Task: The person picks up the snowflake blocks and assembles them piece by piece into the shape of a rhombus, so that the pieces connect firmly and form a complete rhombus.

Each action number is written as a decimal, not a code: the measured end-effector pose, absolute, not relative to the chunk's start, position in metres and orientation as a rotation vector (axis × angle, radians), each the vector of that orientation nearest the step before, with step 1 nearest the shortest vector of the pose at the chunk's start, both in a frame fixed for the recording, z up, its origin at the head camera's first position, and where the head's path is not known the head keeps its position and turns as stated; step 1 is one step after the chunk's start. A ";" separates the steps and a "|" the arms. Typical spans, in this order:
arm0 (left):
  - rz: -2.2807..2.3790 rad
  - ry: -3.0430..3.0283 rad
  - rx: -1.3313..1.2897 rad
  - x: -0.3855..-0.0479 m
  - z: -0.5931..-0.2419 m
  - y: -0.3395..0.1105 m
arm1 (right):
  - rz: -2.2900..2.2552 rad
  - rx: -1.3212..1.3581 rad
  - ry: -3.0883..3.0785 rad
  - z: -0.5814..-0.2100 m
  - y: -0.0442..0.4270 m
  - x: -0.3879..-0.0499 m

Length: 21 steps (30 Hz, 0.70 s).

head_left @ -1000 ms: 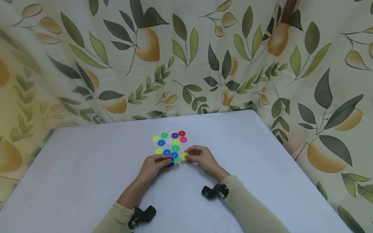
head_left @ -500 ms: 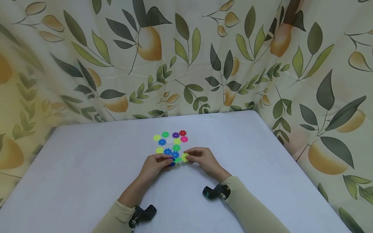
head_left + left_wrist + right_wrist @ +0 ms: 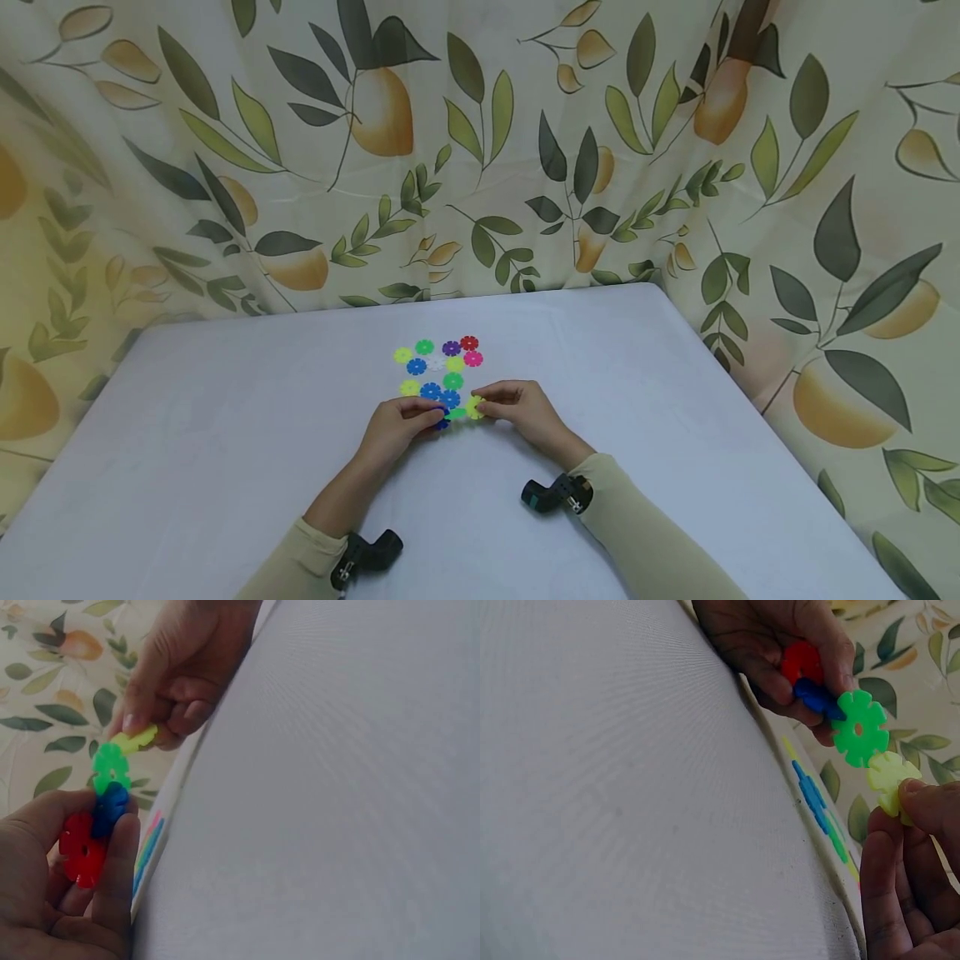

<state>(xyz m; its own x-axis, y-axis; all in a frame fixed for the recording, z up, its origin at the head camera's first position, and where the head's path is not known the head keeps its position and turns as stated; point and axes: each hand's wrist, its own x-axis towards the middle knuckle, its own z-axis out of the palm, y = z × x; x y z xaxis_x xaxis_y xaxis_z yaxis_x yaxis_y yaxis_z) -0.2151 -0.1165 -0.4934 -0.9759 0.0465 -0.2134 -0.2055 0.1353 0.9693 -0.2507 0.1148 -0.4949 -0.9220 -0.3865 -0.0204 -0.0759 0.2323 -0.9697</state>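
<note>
My left hand [image 3: 393, 427] pinches a blue notched plastic disc [image 3: 111, 810], joined to a red disc [image 3: 82, 851] and a green disc [image 3: 112, 768] in a short chain. The red one sits among the fingers, partly covered. Between thumb and fingertips, my right hand [image 3: 527, 410] pinches a yellow disc [image 3: 892, 780]. Its edge meets the rim of the green disc [image 3: 860, 729] in the right wrist view; whether their notches interlock I cannot tell. Both hands are close together, just in front of the loose discs.
Several loose flower-shaped discs lie on the white-covered table [image 3: 247, 417] beyond the hands, among them a red disc [image 3: 469, 342], a purple disc [image 3: 451, 348] and a blue disc [image 3: 416, 367]. A leaf-and-fruit patterned curtain [image 3: 480, 167] hangs behind the table.
The yellow disc in my right hand has come slightly nearer, closing the gap to the green disc. My left hand holds its chain almost still.
</note>
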 end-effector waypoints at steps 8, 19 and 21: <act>1.916 2.245 -0.132 -0.213 -0.493 -0.115 | -1.734 -0.462 2.256 -0.495 0.114 -0.248; 1.927 2.264 -0.158 -0.209 -0.492 -0.111 | -1.716 -0.504 2.264 -0.492 0.110 -0.246; 1.923 2.263 -0.165 -0.209 -0.492 -0.111 | -1.722 -0.506 2.270 -0.491 0.109 -0.245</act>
